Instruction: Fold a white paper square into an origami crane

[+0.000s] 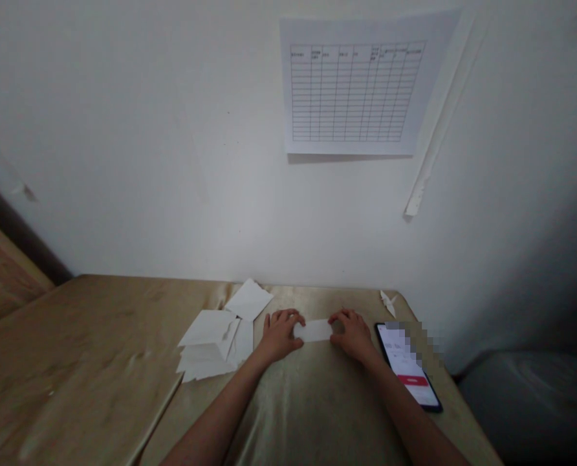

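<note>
A small folded strip of white paper (314,331) lies on the tan table (99,349) near the wall. My left hand (279,334) pinches its left end with curled fingers. My right hand (351,334) pinches its right end the same way. Both forearms reach in from the bottom of the view.
A loose pile of white paper sheets (220,340) lies left of my left hand. A lit smartphone (407,373) lies right of my right hand. A small folded paper crane (388,301) sits at the table's far right corner. A printed grid sheet (356,90) hangs on the wall.
</note>
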`<action>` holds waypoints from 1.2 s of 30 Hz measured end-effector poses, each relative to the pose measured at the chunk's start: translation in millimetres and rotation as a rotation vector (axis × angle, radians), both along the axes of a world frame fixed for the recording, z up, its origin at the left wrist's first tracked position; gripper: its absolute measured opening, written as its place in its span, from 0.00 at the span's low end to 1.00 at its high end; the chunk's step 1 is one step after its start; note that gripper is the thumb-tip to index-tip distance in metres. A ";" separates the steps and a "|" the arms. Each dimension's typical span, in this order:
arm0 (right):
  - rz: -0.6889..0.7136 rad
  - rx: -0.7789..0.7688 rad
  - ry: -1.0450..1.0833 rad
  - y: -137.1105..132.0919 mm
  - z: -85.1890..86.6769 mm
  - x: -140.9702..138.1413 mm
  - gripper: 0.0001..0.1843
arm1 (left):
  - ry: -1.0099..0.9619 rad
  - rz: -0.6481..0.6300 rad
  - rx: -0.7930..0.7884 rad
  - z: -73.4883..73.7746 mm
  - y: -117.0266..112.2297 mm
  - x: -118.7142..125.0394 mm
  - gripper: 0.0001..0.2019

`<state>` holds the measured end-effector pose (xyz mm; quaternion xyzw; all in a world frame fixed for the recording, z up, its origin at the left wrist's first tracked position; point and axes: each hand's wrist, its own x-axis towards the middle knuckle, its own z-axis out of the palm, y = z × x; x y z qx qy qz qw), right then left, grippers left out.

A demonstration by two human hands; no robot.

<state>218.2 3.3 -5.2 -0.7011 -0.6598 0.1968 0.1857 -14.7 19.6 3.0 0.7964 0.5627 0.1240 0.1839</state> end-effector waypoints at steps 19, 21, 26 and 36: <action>0.048 0.104 -0.080 -3.4 -9.3 4.3 0.24 | -0.003 -0.161 0.006 3.1 9.0 -20.3 0.26; 0.063 0.104 -0.077 -5.3 -8.1 4.9 0.25 | -0.006 -0.164 0.008 3.4 7.6 -20.2 0.25; 0.115 0.083 -0.054 -10.2 -4.3 6.0 0.28 | -0.010 -0.109 0.073 -0.8 2.0 -14.9 0.23; 0.324 0.132 -0.005 -12.6 -2.8 4.7 0.19 | -0.019 -0.142 0.025 -0.3 -2.3 -9.0 0.19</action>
